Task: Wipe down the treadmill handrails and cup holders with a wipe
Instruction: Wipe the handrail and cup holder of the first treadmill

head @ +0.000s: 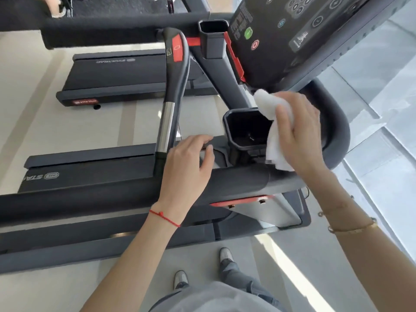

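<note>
My right hand [297, 129] grips a white wipe [270, 118] and holds it against the right rim of the near black cup holder [243, 129]. The wipe hangs down past the holder's outer wall. My left hand [189, 163] rests with relaxed fingers on the dark side handrail [112, 194], just left of the cup holder. A centre grip bar [171, 97] with a silver section and a red patch runs up from beside my left hand. A second cup holder [212, 30] sits farther off, beside the console [292, 34].
The curved end of the handrail [337, 131] wraps round behind my right hand. Two treadmill decks [117, 75] lie on the pale floor to the left. My shoes [226, 255] stand on the floor beside the machine. Another person's hand [54, 5] shows at the top left.
</note>
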`<state>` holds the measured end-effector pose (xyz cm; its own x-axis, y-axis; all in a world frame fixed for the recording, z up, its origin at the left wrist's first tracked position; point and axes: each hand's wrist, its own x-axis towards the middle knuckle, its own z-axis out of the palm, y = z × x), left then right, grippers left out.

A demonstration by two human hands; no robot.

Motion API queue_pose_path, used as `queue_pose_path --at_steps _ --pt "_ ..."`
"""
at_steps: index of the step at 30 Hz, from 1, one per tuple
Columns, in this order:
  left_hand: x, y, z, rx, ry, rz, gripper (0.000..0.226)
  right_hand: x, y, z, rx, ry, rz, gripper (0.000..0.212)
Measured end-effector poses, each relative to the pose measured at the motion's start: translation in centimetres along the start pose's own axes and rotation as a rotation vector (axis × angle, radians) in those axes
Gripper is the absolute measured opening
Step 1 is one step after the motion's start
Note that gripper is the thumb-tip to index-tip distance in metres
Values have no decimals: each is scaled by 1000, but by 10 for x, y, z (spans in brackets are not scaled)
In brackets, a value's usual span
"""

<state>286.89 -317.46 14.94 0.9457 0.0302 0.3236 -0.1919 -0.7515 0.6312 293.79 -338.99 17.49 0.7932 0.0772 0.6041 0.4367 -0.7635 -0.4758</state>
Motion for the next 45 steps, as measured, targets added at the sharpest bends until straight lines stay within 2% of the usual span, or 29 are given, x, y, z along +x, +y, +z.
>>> queue_pose_path --at_steps 2,3,6,8,15,20,22,26,30,32,37,41,45 --pt "14 9 13 10 -21 -36 31 36 9 15 -50 -118 -134 29" --pt "20 12 19 27 -29 -57 33 52 12 27 -80 -221 -205 30" --pt "36 17 35 89 -27 -128 38 75 24 61 -193 -665 -382 37" --pt "42 19 42 95 -32 -171 41 73 36 67 -205 -791 -441 41" --pt "45 19 54 70 -103 -234 48 74 68 44 -92 -825 -400 46" --pt "43 17 53 62 -115 -238 53 81 35 75 -92 -867 -636 40" --pt "41 17 52 56 -118 -247 53 81 34 78 -80 -881 -646 40" --pt "40 18 51 22 -120 -222 49 73 54 58 -109 -839 -520 48" --pt "41 17 49 21 -138 -211 47 59 56 46 -329 -742 -465 54" --pt "41 17 48 15 -143 -202 46 52 50 46 -365 -686 -379 53" --pt "41 17 47 21 -143 -187 49 53 32 42 -135 -591 -156 46" --pt "43 15 46 14 -165 -167 48 58 27 12 1 -505 -62 47" --pt "43 14 45 14 -188 -154 48 50 44 -17 -74 -614 48 45"
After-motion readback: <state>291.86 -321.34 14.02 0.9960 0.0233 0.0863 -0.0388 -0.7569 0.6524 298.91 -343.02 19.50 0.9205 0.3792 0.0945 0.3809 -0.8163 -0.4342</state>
